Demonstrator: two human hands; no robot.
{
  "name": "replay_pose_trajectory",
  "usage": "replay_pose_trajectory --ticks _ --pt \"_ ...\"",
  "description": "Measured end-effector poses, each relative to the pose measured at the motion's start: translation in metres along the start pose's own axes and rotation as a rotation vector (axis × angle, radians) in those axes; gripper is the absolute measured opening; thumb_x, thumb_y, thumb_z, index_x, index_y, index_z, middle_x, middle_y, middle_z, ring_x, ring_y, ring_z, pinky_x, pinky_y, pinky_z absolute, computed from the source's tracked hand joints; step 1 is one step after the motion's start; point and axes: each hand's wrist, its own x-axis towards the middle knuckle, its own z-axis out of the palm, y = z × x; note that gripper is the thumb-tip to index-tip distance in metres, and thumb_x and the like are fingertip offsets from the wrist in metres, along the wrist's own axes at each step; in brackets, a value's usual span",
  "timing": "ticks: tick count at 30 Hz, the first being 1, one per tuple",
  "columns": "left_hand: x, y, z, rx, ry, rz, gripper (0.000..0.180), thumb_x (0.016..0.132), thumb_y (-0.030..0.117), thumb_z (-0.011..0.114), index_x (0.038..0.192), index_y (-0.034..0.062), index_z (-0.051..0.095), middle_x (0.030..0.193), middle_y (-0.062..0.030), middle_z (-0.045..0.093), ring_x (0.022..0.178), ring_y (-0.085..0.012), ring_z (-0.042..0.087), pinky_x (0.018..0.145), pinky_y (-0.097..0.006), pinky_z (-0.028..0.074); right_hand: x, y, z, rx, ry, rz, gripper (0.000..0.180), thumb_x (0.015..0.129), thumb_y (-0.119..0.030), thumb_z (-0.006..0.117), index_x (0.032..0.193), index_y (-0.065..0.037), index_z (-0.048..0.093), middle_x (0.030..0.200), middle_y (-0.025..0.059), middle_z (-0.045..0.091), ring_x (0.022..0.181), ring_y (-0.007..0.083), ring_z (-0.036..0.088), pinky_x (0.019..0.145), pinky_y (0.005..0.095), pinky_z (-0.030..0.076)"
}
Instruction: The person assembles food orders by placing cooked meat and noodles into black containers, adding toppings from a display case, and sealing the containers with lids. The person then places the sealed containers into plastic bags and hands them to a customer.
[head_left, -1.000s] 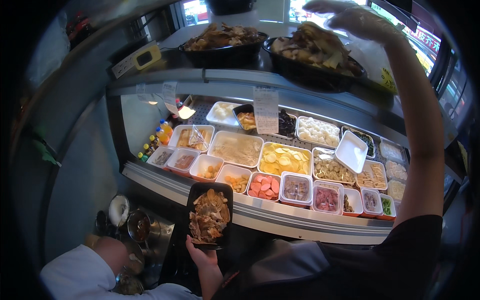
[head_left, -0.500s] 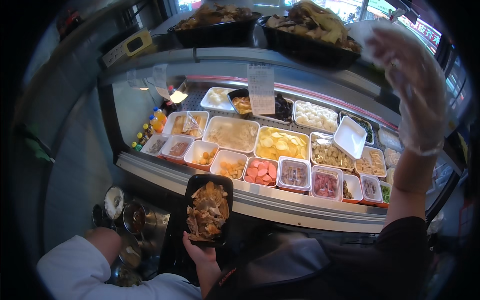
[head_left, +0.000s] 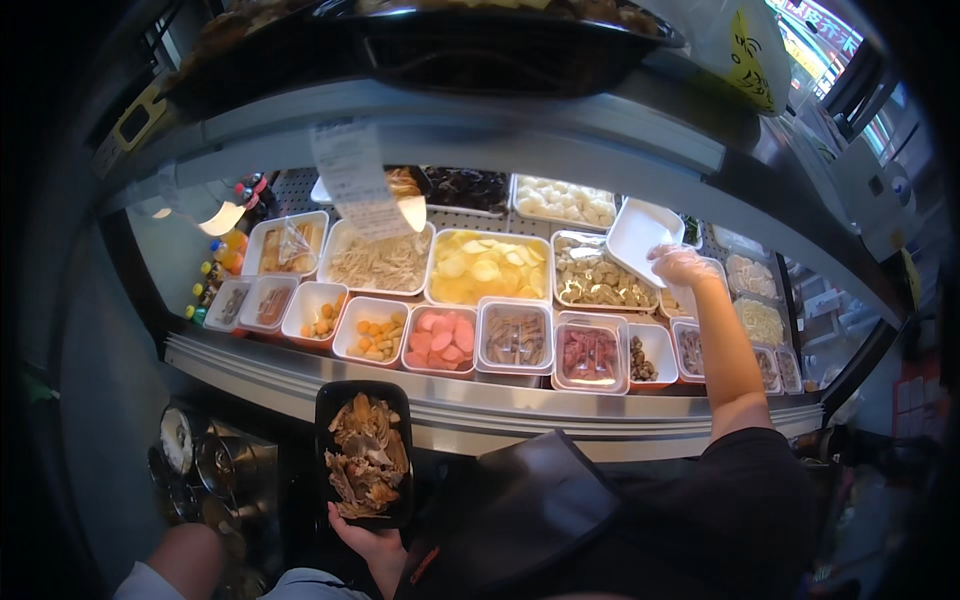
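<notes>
My left hand (head_left: 370, 545) is closed on the lower end of a black tray (head_left: 321, 430) heaped with brown cooked meat pieces (head_left: 368, 455). It is held low, in front of the display case. My right hand (head_left: 685, 267), in a clear plastic glove, reaches over into the case. Its fingers are bent at the lower right edge of a white tray (head_left: 640, 238), which rests tilted over a film-covered tub of tan food pieces (head_left: 592, 272). Part of that edge is hidden behind the glove. A tub of pale strips (head_left: 676, 300) lies partly under my wrist.
Tubs of yellow slices (head_left: 488, 268), pink slices (head_left: 438, 338) and white chunks (head_left: 568, 203) fill the case. A paper slip (head_left: 355, 180) hangs at its upper bar. Black food trays (head_left: 500, 50) stand on top. Metal pots (head_left: 215, 465) and another person's bent limb (head_left: 188, 555) are lower left.
My right hand has come down from high at the right to the white tray inside the case. The view has shifted, and the meat tray stays in my left hand.
</notes>
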Motion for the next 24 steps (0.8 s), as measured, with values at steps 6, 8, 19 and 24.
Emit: replay_pose_trajectory --ticks 6,8,19,24 --pt "0.019 -0.034 0.017 -0.025 0.016 -0.133 0.063 0.089 0.047 0.036 0.138 0.0076 0.033 0.138 -0.0124 0.040 0.124 -0.0319 0.041 0.101 -0.045 0.036 0.154 0.054 0.074 0.020 0.159 -0.191 0.043 0.077 -0.022 0.055 0.119 -0.013 0.058 0.122 0.0166 0.055 0.115 0.0304 0.051 0.097 0.0358 0.039" --pt "0.011 -0.046 0.019 -0.060 0.025 -0.142 0.063 0.089 0.048 0.035 0.138 0.0076 0.034 0.138 -0.0122 0.040 0.124 -0.0323 0.041 0.102 -0.044 0.035 0.195 0.027 0.088 0.012 0.210 -0.258 0.047 0.075 -0.022 0.057 0.121 -0.014 0.056 0.123 0.0168 0.055 0.115 0.0308 0.051 0.097 0.0357 0.040" --pt "0.018 0.002 0.032 -0.075 0.251 -0.145 0.056 0.091 0.043 0.042 0.130 0.0031 0.043 0.128 -0.0121 0.049 0.116 -0.0271 0.048 0.098 -0.038 0.039 0.292 0.014 0.002 -0.220 0.189 -0.125 0.066 0.068 -0.014 0.065 0.131 -0.010 0.047 0.111 0.0147 0.062 0.100 0.0226 0.060 0.087 0.0303 0.047" --pt "0.032 0.012 0.070 -0.112 0.551 -0.127 0.055 0.093 0.042 0.040 0.129 0.0016 0.042 0.129 -0.0133 0.048 0.116 -0.0264 0.048 0.096 -0.038 0.041 0.298 -0.027 -0.032 -0.387 0.030 -0.001 0.059 0.071 -0.022 0.063 0.128 -0.014 0.050 0.125 0.0149 0.054 0.115 0.0285 0.052 0.097 0.0336 0.041"
